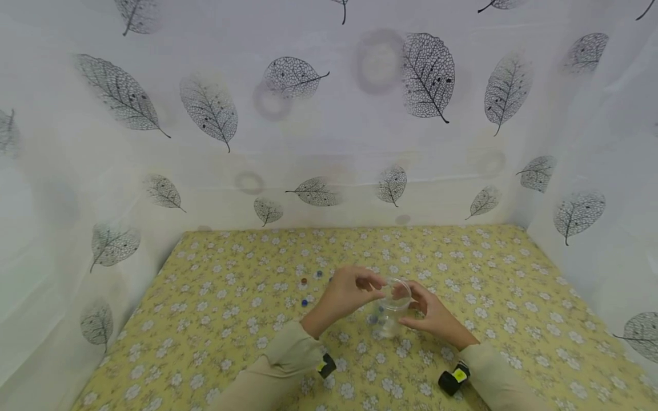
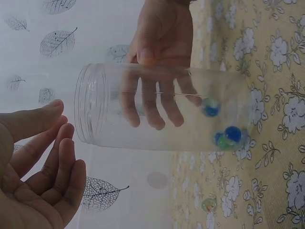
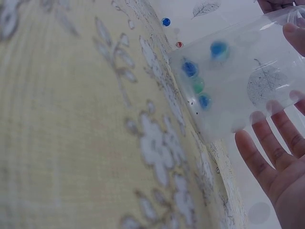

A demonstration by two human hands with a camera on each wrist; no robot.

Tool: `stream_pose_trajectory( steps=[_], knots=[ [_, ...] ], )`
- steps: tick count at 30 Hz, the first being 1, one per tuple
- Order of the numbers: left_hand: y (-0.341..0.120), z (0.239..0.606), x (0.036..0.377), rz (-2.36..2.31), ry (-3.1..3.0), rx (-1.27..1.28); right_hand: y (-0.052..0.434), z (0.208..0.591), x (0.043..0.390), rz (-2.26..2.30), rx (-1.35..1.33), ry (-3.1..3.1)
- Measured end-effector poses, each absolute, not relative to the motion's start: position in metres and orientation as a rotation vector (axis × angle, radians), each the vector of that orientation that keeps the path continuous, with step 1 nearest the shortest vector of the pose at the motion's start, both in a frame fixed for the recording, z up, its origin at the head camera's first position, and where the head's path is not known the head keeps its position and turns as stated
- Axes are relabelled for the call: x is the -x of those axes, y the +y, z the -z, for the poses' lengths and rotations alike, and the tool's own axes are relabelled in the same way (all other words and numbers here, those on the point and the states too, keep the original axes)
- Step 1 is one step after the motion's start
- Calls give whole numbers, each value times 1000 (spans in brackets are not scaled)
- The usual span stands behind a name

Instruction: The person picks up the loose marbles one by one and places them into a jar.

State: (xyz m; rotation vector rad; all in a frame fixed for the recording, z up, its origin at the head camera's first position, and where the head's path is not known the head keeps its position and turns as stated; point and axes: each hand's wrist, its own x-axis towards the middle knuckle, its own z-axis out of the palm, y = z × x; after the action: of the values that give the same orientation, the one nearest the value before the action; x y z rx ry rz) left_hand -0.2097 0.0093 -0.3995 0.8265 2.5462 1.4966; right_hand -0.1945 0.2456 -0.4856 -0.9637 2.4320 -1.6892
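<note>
Presently, clear jar [image 1: 390, 319]: upright on the floral counter [image 1: 221, 342], marbles [image 3: 189, 68] inside.
Left grip [image 1: 352, 286]: released, fingers bent loosely beside the jar's mouth.
Right grip [image 1: 434, 315]: grasping the jar's side.
Loose marbles [image 1: 304, 303]: left of the jar.

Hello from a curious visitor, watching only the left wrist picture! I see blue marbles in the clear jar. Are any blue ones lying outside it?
Observer: Yes. The head view shows a blue marble on the flowered cloth, to the left of the clear jar.

Operator: And the arm of that hand by the jar's far side, is it bare?

Observer: No. The head view shows a pale sleeve on the arm behind the right hand.
</note>
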Motion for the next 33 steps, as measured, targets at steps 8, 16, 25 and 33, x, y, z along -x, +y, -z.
stream_pose_trajectory(
  steps=[8,16,25,33],
  knots=[
    [-3,403,212,-1507,2568,-777,245,486,195,1703,955,2419],
    [-37,401,223,-1512,2616,-649,244,484,194,1701,919,2406],
    [-86,413,243,-1478,2699,-527,244,484,194,1705,895,2405],
    [-108,435,247,-1302,2763,-467,243,483,194,1714,849,2401]
  ],
)
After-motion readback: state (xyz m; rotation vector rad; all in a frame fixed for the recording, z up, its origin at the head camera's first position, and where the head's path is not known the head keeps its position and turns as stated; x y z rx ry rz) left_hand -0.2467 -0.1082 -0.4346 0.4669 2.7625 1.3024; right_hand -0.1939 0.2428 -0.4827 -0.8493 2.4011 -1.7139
